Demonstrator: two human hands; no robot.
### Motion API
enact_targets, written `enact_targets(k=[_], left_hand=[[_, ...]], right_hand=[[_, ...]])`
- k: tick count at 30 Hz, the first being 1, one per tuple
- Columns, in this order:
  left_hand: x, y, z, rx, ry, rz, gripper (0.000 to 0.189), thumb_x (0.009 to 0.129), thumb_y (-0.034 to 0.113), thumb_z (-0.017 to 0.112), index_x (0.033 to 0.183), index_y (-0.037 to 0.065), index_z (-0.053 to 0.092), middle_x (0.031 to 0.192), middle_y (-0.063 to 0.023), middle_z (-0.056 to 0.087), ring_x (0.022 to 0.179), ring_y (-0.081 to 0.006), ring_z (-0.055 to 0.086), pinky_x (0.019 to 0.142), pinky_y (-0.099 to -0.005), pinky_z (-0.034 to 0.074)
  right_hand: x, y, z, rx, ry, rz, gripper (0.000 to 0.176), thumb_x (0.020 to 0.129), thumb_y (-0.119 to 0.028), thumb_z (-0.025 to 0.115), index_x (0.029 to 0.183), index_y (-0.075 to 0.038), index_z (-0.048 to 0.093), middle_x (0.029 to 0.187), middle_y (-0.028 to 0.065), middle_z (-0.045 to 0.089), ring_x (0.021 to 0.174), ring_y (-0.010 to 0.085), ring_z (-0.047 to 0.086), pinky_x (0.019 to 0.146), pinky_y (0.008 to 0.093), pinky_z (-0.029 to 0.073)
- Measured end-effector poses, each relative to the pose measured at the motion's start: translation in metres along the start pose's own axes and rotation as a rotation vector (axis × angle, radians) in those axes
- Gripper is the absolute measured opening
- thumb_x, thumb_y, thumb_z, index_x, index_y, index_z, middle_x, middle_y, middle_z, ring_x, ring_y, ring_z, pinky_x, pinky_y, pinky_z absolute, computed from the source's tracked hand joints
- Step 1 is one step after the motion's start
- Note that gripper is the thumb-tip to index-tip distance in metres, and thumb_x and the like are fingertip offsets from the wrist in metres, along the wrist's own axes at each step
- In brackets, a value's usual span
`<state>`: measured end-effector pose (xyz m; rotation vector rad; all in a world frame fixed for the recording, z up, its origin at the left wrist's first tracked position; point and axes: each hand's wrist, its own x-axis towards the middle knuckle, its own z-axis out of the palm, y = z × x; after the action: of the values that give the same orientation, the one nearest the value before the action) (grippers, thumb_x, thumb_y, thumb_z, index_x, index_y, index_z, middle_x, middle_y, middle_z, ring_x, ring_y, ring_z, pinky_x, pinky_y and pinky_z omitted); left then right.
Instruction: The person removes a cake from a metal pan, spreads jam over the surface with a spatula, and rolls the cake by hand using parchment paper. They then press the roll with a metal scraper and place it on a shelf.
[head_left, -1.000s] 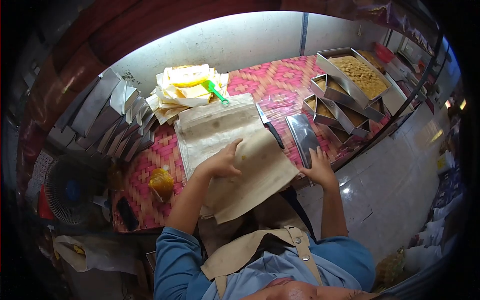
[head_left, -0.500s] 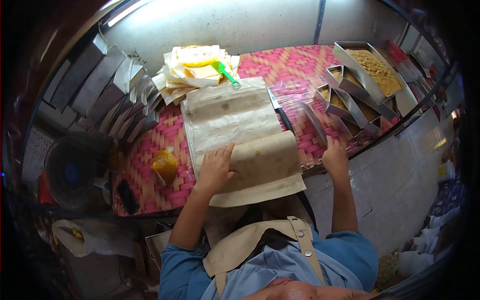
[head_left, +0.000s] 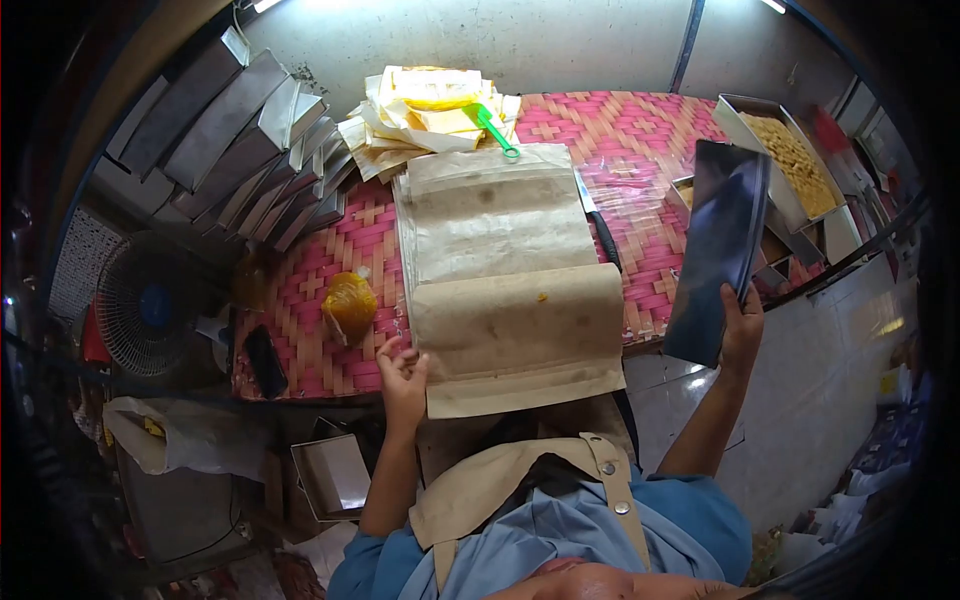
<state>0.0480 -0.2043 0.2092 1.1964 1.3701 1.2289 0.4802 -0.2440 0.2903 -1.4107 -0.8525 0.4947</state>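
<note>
Gripped by its lower edge, a dark, flat, shiny rectangular sheet (head_left: 718, 250) stands raised in my right hand (head_left: 741, 325) at the right of the table. My left hand (head_left: 403, 378) is at the lower left edge of the stacked brown paper sheets (head_left: 520, 330), its fingers bent and apart, with nothing seen in it. The paper hangs over the table's front edge. A knife (head_left: 604, 238) with a black handle lies along the paper's right side. To the left sits a plastic-wrapped orange-yellow lump (head_left: 350, 308).
Metal tins (head_left: 225, 120) are stacked at the left, above a fan (head_left: 150, 300) and a phone (head_left: 265, 360). A green tool (head_left: 492, 130) lies on yellow-stained papers (head_left: 420, 105). Behind the dark sheet is a tray of crumbly food (head_left: 790, 160).
My right hand has lifted the dark sheet and turned its broad face into view. My left hand has come off the paper's face toward its lower left edge. The camera view has shifted.
</note>
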Motion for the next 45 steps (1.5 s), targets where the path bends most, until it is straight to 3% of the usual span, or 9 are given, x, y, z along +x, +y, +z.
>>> enact_targets(k=[4,6,8,10,15,19,22,30,45], left_hand=[[0.003,0.027,-0.014,-0.465,-0.361,-0.526,0.038,0.084,0.008,0.061,0.119,-0.002,0.048,0.094,-0.0086,0.060,0.083,-0.0148,0.059,0.077,-0.0276,0.047],[0.015,-0.007,-0.029,-0.075,-0.547,-0.239,0.031,0.086,0.016,0.060,0.111,-0.001,0.055,0.099,-0.0086,0.060,0.083,-0.0155,0.060,0.076,-0.0261,0.047],[0.037,0.019,-0.020,-0.177,-0.735,-0.291,0.045,0.089,0.034,0.053,0.116,-0.001,0.052,0.109,-0.0125,0.057,0.094,-0.0212,0.059,0.084,-0.0320,0.046],[0.087,-0.021,-0.018,-0.750,-0.872,0.090,0.057,0.091,0.045,0.043,0.123,-0.002,0.047,0.119,-0.0161,0.052,0.110,-0.0277,0.052,0.096,-0.0399,0.039],[0.084,0.098,0.052,-1.155,-0.611,-0.027,0.062,0.090,0.054,0.039,0.123,0.003,0.049,0.131,-0.0199,0.044,0.127,-0.0308,0.038,0.107,-0.0414,0.028],[0.034,0.073,0.065,-0.073,-0.988,0.252,0.046,0.087,0.033,0.056,0.123,0.005,0.049,0.128,-0.0142,0.049,0.121,-0.0282,0.045,0.105,-0.0424,0.031],[-0.009,0.044,0.079,0.709,-0.884,0.810,0.044,0.080,0.022,0.065,0.118,0.004,0.052,0.128,-0.0175,0.048,0.120,-0.0346,0.043,0.101,-0.0436,0.035],[-0.029,-0.009,0.092,0.827,-0.708,0.833,0.042,0.080,0.010,0.045,0.122,0.003,0.051,0.125,-0.0155,0.049,0.118,-0.0314,0.044,0.100,-0.0435,0.036],[-0.017,0.023,0.091,0.916,-0.968,0.727,0.060,0.079,0.021,0.058,0.132,0.002,0.038,0.135,-0.0217,0.038,0.125,-0.0353,0.037,0.105,-0.0415,0.031]], right_hand=[[-0.001,-0.018,0.005,0.160,0.017,-0.035,0.019,0.088,-0.010,0.059,0.105,0.000,0.058,0.089,-0.0011,0.059,0.079,0.0057,0.051,0.072,0.0200,0.040],[-0.003,-0.030,0.006,0.163,0.011,-0.068,0.025,0.087,-0.012,0.060,0.109,0.000,0.057,0.093,0.0007,0.059,0.081,0.0081,0.054,0.074,0.0211,0.042],[-0.006,-0.044,0.011,0.065,0.128,-0.206,0.027,0.086,-0.011,0.060,0.110,0.002,0.056,0.097,0.0039,0.059,0.085,0.0130,0.055,0.076,0.0247,0.043],[-0.006,-0.057,0.012,0.020,0.162,-0.285,0.026,0.085,-0.011,0.062,0.107,0.002,0.058,0.095,0.0038,0.060,0.085,0.0132,0.055,0.078,0.0241,0.042],[-0.021,-0.085,0.018,-0.126,0.225,-0.491,0.020,0.082,-0.013,0.067,0.097,0.000,0.061,0.089,0.0053,0.063,0.081,0.0149,0.058,0.073,0.0261,0.044],[-0.034,-0.092,0.040,-0.453,-0.241,-0.756,0.013,0.077,-0.014,0.070,0.084,-0.007,0.061,0.078,0.0065,0.062,0.069,0.0195,0.060,0.061,0.0314,0.046],[-0.043,-0.087,0.076,-0.660,-0.657,-0.849,0.015,0.070,-0.009,0.069,0.082,-0.010,0.060,0.073,0.0050,0.058,0.067,0.0224,0.058,0.058,0.0343,0.047],[-0.058,-0.003,0.142,-0.763,-0.964,-1.120,0.011,0.069,-0.018,0.059,0.075,-0.013,0.051,0.068,0.0013,0.051,0.067,0.0190,0.059,0.057,0.0326,0.047],[-0.034,0.022,0.167,-0.816,-0.861,-1.223,0.005,0.074,-0.018,0.055,0.076,-0.015,0.052,0.069,0.0005,0.053,0.063,0.0170,0.059,0.056,0.0307,0.046]])
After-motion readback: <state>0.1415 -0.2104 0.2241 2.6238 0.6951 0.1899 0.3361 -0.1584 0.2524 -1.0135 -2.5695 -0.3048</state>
